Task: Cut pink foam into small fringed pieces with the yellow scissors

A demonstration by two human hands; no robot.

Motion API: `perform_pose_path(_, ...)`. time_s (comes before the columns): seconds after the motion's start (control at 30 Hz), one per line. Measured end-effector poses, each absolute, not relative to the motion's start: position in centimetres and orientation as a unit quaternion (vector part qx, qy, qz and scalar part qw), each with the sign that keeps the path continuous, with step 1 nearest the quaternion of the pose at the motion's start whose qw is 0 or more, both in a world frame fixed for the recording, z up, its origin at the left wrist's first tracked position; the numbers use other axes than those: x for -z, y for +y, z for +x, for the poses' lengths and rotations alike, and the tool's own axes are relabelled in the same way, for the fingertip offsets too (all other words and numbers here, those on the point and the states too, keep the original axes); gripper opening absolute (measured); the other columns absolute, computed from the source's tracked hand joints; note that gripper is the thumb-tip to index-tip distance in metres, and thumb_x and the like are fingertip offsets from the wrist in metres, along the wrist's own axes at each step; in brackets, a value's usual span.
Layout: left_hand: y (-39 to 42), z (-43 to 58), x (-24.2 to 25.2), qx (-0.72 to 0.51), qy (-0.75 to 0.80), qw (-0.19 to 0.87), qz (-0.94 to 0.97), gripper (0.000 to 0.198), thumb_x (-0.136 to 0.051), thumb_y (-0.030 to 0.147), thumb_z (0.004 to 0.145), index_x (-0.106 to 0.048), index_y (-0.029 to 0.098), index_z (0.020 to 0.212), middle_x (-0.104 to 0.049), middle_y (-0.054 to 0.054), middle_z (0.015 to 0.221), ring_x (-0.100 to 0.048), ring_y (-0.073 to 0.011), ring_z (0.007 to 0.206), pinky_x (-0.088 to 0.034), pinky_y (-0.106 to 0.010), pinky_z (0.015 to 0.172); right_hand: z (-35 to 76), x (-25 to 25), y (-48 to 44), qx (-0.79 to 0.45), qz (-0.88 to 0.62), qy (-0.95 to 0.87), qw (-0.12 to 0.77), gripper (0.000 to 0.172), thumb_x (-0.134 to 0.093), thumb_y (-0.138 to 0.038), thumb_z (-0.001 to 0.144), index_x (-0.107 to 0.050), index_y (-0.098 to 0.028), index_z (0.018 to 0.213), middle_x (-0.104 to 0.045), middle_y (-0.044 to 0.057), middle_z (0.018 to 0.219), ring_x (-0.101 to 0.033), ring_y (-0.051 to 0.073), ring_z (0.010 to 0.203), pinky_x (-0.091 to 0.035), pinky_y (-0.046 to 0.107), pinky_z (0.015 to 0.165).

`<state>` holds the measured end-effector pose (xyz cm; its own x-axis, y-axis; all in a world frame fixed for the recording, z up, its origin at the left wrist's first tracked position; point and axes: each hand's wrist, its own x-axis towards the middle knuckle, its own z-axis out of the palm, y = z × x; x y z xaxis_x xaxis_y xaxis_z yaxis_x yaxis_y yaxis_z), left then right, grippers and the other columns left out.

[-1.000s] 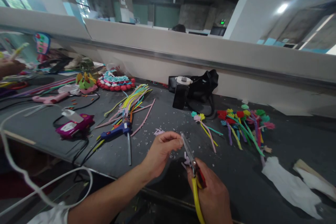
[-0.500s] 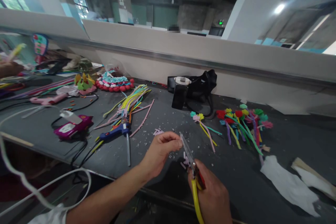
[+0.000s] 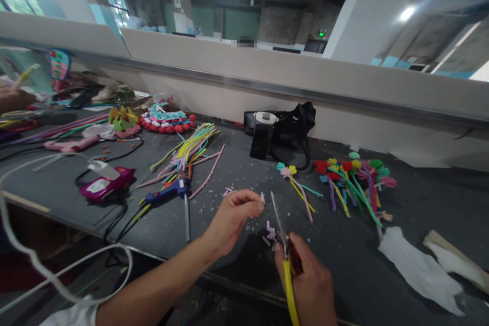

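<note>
My left hand [image 3: 239, 216] is closed in a pinch on a short pale pink piece of pipe cleaner [image 3: 262, 197], its tip poking up past the thumb. In my right hand [image 3: 307, 277] is a pair of scissors [image 3: 284, 244] with yellow and red handles. The blades point up and away, a small gap to the right of the pink piece. On the dark table below lie cut pink pieces [image 3: 270, 234], with more pink bits [image 3: 229, 191] behind my left hand. Just beyond the scissors rests a small pipe-cleaner flower bunch [image 3: 292, 175].
A blue glue gun [image 3: 168, 191] lies left of my hands, beside a bundle of pipe cleaners [image 3: 194, 145]. Further left is a purple power strip [image 3: 107, 186]. A phone [image 3: 262, 140] leans by a black bag [image 3: 298, 125]. Pipe-cleaner flowers [image 3: 351, 178] and white tissue [image 3: 418, 265] lie right. Another person's hand [image 3: 15, 100] shows far left.
The scissors have moved right and slightly down, away from my left fingers. The pink piece in my left hand now shows clearly; my left hand has barely moved.
</note>
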<state>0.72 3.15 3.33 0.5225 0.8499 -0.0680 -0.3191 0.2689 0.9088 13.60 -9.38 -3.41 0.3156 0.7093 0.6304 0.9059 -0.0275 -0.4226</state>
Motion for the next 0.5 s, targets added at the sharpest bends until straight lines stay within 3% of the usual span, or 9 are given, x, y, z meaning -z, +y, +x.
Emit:
perform_pose_path(0.2, 2.9, 0.9, -3.1, -0.379, 0.301, 0.712, 0.509, 0.009, -0.071, 0.023, 0.066, -0.066, 0.015, 0.068, -0.056, 0.002, 0.063, -0.045, -0.0090, 0.060, -0.034, -0.022, 0.060, 13.5, 2.4, -9.3, -0.004, -0.716, -0.551, 0.428, 0.028, -0.053, -0.044, 0.089, -0.065, -0.019, 0.095, -0.071, 0.001, 0.074, -0.067, 0.013, 0.060, -0.051, 0.020, 0.057)
perform_pose_path(0.33, 2.1, 1.2, -2.7, -0.329, 0.314, 0.641, 0.618, 0.010, -0.069, 0.023, 0.064, -0.064, 0.015, 0.063, -0.054, 0.002, 0.059, -0.043, -0.0096, 0.058, -0.034, -0.022, 0.058, 14.2, 1.4, -9.1, -0.047, -0.732, -0.504, 0.456, 0.036, -0.059, -0.051, 0.083, -0.066, -0.019, 0.098, -0.070, 0.001, 0.070, -0.066, 0.015, 0.057, -0.052, 0.020, 0.055)
perform_pose_path(0.5, 2.1, 1.2, -2.7, -0.317, 0.281, 0.735, 0.529, 0.011, -0.071, 0.025, 0.065, -0.068, 0.015, 0.068, -0.057, 0.000, 0.062, -0.046, -0.0098, 0.059, -0.036, -0.022, 0.059, 14.5, 1.3, -8.9, -0.057, -0.739, -0.478, 0.472, 0.039, -0.060, -0.051, 0.081, -0.068, -0.018, 0.101, -0.070, 0.004, 0.074, -0.067, 0.016, 0.060, -0.054, 0.022, 0.058)
